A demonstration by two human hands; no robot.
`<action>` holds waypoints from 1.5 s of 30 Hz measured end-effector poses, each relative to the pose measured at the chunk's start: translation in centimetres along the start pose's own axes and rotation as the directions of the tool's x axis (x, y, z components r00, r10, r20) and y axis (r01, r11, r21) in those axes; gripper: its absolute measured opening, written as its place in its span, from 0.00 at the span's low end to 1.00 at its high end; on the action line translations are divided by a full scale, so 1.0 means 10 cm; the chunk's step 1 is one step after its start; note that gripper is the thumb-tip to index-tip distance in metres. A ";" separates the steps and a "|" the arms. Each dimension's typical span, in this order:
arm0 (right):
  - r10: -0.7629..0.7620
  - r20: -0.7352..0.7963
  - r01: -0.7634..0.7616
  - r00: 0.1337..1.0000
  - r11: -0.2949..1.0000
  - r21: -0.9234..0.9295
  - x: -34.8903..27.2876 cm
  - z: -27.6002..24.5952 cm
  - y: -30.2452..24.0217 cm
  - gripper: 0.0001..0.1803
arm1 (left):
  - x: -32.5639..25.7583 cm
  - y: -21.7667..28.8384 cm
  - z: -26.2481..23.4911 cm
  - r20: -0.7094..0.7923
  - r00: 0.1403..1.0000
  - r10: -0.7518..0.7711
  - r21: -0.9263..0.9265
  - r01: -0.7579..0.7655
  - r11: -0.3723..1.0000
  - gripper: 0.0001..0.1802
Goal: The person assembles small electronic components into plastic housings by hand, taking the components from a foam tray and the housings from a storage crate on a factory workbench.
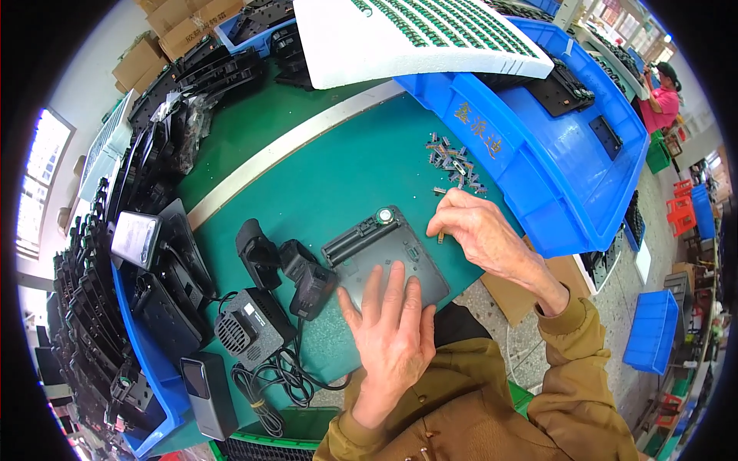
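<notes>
A dark grey plastic back panel (369,244) with a battery slot and a small round speaker lies flat on the green mat (330,177). My left hand (392,326) rests flat on the panel's near part, fingers spread. My right hand (473,227) hovers at the panel's right edge, thumb and fingers pinched on a small slim metal part. Just beyond it lies a scatter of several small grey parts (455,161).
A black power screwdriver (296,273) with cable and a grey box (250,326) lie left of the panel. Black panels are stacked along the left. A blue bin (538,154) and a white foam tray (407,34) stand behind; another person works at far right.
</notes>
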State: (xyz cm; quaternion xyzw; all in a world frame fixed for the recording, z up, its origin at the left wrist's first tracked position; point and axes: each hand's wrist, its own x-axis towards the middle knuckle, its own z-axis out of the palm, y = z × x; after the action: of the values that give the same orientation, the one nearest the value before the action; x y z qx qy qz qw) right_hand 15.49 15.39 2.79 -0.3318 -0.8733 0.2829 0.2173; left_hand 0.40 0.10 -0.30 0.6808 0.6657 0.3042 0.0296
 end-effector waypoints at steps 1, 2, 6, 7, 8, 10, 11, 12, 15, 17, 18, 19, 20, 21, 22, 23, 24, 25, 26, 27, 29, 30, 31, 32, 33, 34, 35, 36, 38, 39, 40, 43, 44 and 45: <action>0.000 0.001 0.000 1.000 1.000 0.000 0.00 0.00 -0.01 0.09 | 0.00 0.00 0.00 -0.002 1.000 0.003 0.004 -0.003 1.000 0.23; 0.063 -0.017 -0.061 0.998 0.995 0.079 -0.01 0.01 -0.02 0.09 | -0.01 -0.01 0.00 -0.003 1.000 0.006 0.008 -0.006 1.000 0.23; 0.146 -0.094 -0.141 0.985 0.989 0.052 -0.07 0.02 -0.08 0.09 | -0.01 -0.02 0.01 -0.001 1.000 0.001 0.006 -0.001 1.000 0.23; 0.146 -0.094 -0.142 0.985 0.989 0.052 -0.09 0.03 -0.10 0.09 | -0.01 -0.02 0.01 -0.002 1.000 0.002 0.008 -0.002 1.000 0.23; 0.147 -0.119 -0.144 0.982 0.989 0.034 -0.10 0.04 -0.13 0.10 | -0.02 -0.02 0.01 -0.003 1.000 0.004 0.010 -0.004 1.000 0.23; 0.148 -0.144 -0.147 0.979 0.989 0.017 -0.10 0.07 -0.15 0.11 | -0.02 -0.02 0.01 -0.003 1.000 0.003 0.013 -0.003 1.000 0.23; 0.163 -0.139 -0.165 0.977 0.986 0.000 -0.09 0.10 -0.15 0.12 | -0.02 -0.02 0.01 -0.002 1.000 0.001 0.015 -0.001 1.000 0.23; 0.180 -0.136 -0.185 0.974 0.983 -0.020 -0.09 0.12 -0.15 0.13 | -0.02 -0.01 0.01 -0.002 1.000 0.003 0.014 -0.003 1.000 0.23; 0.182 -0.147 -0.202 0.972 0.970 -0.134 -0.06 0.15 -0.17 0.13 | 0.00 -0.01 0.00 0.002 1.000 0.005 0.013 -0.005 1.000 0.23; 0.178 -0.150 -0.199 0.972 0.971 -0.134 -0.07 0.19 -0.13 0.12 | 0.01 -0.01 0.01 -0.020 0.999 0.031 0.015 -0.031 0.999 0.21; 0.175 -0.153 -0.196 0.973 0.971 -0.135 -0.08 0.21 -0.12 0.12 | 0.00 -0.01 0.01 -0.021 0.999 0.028 0.015 -0.028 0.999 0.21; 0.173 -0.151 -0.194 0.973 0.972 -0.136 -0.08 0.21 -0.12 0.12 | 0.00 -0.01 0.01 -0.012 1.000 0.019 0.012 -0.018 1.000 0.22; 0.139 -0.170 -0.162 0.976 0.978 -0.128 -0.09 0.21 -0.12 0.11 | -0.01 -0.01 0.01 -0.003 1.000 0.009 0.008 -0.008 1.000 0.22; 0.106 -0.190 -0.131 0.976 0.984 -0.121 -0.10 0.21 -0.13 0.11 | -0.01 -0.01 0.01 -0.004 1.000 0.006 0.007 -0.006 1.000 0.22; 0.105 -0.187 -0.129 0.977 0.984 -0.123 -0.11 0.21 -0.13 0.11 | -0.01 -0.02 0.01 -0.003 1.000 0.006 0.008 -0.006 1.000 0.23; 0.121 -0.190 -0.135 0.974 0.989 -0.066 -0.12 0.21 -0.14 0.11 | -0.01 -0.02 0.01 -0.003 1.000 0.007 0.010 -0.007 1.000 0.23; 0.138 -0.192 -0.142 0.972 0.990 -0.009 -0.13 0.20 -0.16 0.11 | -0.01 -0.02 0.01 -0.005 1.000 0.004 0.008 -0.004 1.000 0.23; 0.136 -0.190 -0.141 0.972 0.990 -0.011 -0.14 0.20 -0.19 0.11 | 0.00 -0.02 0.01 -0.011 1.000 0.019 0.009 -0.019 1.000 0.22; 0.181 -0.189 -0.164 0.965 0.981 0.104 -0.15 0.20 -0.21 0.11 | 0.01 -0.02 0.00 -0.018 0.999 0.034 0.011 -0.034 0.999 0.22; 0.224 -0.179 -0.183 0.958 0.958 0.221 -0.16 0.22 -0.24 0.10 | 0.00 -0.02 0.01 -0.019 0.999 0.027 0.013 -0.027 1.000 0.22; 0.298 -0.114 -0.243 0.948 0.905 0.349 -0.16 0.21 -0.34 0.10 | 0.00 -0.03 0.01 -0.023 0.999 0.028 0.012 -0.027 1.000 0.22; 0.370 -0.049 -0.307 0.928 0.832 0.462 -0.16 0.20 -0.37 0.09 | 0.00 -0.03 0.01 -0.024 0.999 0.025 0.011 -0.025 1.000 0.22; 0.369 -0.047 -0.308 0.928 0.833 0.460 -0.16 0.21 -0.36 0.09 | 0.00 -0.03 0.01 -0.024 0.999 0.028 0.013 -0.028 1.000 0.22; 0.332 -0.050 -0.277 0.942 0.854 0.441 -0.17 0.24 -0.35 0.07 | 0.00 -0.03 0.00 -0.025 0.999 0.032 0.015 -0.032 0.999 0.22; 0.294 -0.052 -0.246 0.954 0.873 0.421 -0.17 0.26 -0.33 0.06 | 0.00 -0.03 0.01 -0.025 0.999 0.031 0.015 -0.031 0.999 0.22; 0.294 -0.051 -0.247 0.954 0.873 0.421 -0.17 0.28 -0.33 0.06 | 0.00 -0.03 0.01 -0.026 0.999 0.033 0.011 -0.032 0.999 0.22; 0.269 -0.070 -0.227 0.960 0.905 0.360 -0.17 0.30 -0.34 0.06 | 0.00 -0.03 0.01 -0.027 0.999 0.035 0.007 -0.034 0.999 0.22; 0.242 -0.086 -0.207 0.966 0.932 0.298 -0.16 0.32 -0.35 0.05 | 0.00 -0.03 0.01 -0.028 0.999 0.032 0.007 -0.032 0.999 0.22; 0.237 -0.104 -0.198 0.966 0.935 0.296 -0.16 0.32 -0.38 0.05 | 0.00 -0.03 0.02 -0.030 0.999 0.039 0.002 -0.039 0.999 0.22; 0.232 -0.122 -0.188 0.965 0.937 0.294 -0.17 0.33 -0.40 0.05 | 0.00 -0.03 0.01 -0.030 0.999 0.036 0.003 -0.036 0.999 0.22; 0.232 -0.120 -0.189 0.965 0.937 0.294 -0.17 0.34 -0.41 0.05 | 0.00 -0.03 0.01 -0.028 0.999 0.036 0.005 -0.036 0.999 0.22; 0.228 -0.172 -0.182 0.958 0.952 0.247 -0.19 0.37 -0.43 0.05 | 0.01 -0.03 0.01 -0.029 0.999 0.038 0.004 -0.038 0.999 0.22; 0.197 -0.216 -0.149 0.956 0.964 0.221 -0.20 0.39 -0.41 0.06 | 0.01 -0.03 0.01 -0.031 0.999 0.041 0.001 -0.041 0.999 0.22; 0.165 -0.258 -0.116 0.952 0.974 0.194 -0.20 0.41 -0.41 0.06 | 0.01 -0.03 0.01 -0.031 0.999 0.041 0.001 -0.041 0.999 0.22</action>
State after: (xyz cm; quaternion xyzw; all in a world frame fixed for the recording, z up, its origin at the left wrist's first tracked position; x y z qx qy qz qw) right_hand 12.67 10.00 1.97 -0.4086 -0.7807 0.3255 0.3430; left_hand 0.13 0.24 -0.45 0.6894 0.6521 0.3152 0.0132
